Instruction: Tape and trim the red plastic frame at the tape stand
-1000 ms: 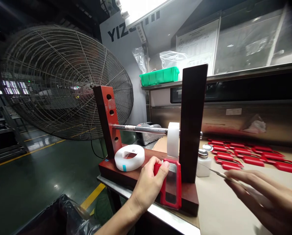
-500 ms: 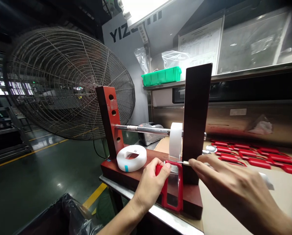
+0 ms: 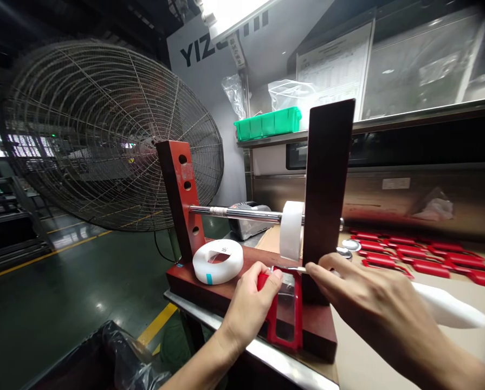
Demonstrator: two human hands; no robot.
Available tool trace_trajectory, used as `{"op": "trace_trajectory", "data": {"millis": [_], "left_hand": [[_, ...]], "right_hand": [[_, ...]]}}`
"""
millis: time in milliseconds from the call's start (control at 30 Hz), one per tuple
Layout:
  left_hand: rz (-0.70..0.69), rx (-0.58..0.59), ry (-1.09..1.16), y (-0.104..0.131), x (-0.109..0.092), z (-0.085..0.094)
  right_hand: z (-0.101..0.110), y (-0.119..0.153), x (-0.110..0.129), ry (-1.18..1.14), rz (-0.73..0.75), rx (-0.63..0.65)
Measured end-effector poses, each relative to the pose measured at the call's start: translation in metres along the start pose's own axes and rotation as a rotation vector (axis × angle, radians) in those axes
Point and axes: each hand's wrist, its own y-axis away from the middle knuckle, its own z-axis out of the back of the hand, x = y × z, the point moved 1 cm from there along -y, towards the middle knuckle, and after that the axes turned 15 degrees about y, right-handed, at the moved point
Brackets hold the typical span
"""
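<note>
While left hand [image 3: 248, 303] grips red frame [image 3: 285, 309], right hand [image 3: 360, 295] pinches tweezers [image 3: 297, 269]; green bin [image 3: 266, 123] contents unclear.

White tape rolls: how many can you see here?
2. One white tape roll lies flat on the stand's red base; the other hangs on the steel rod. Others may be hidden.

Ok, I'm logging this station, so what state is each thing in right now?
left hand: gripping the red frame, which lies on the stand base
right hand: pinching tweezers, tip at the frame's top edge
tape roll: mounted on the rod
spare roll: lying flat on the base
fan: blades not discernible
</note>
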Motion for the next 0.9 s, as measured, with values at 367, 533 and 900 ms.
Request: {"op": "trace_trajectory", "data": {"millis": [367,533,900], "left_hand": [[0.040,0.006,0.028,0.002,0.010,-0.001],[0.057,0.014,0.026,0.004,0.013,-0.004],[0.059,-0.011,-0.002,0.007,0.012,-0.003]], "right_hand": [[-0.002,0.029,-0.001,0.021,-0.037,0.016],[0.005,0.038,-0.006,-0.004,-0.051,0.005],[0.005,0.038,-0.001,-0.032,-0.056,-0.006]]}}
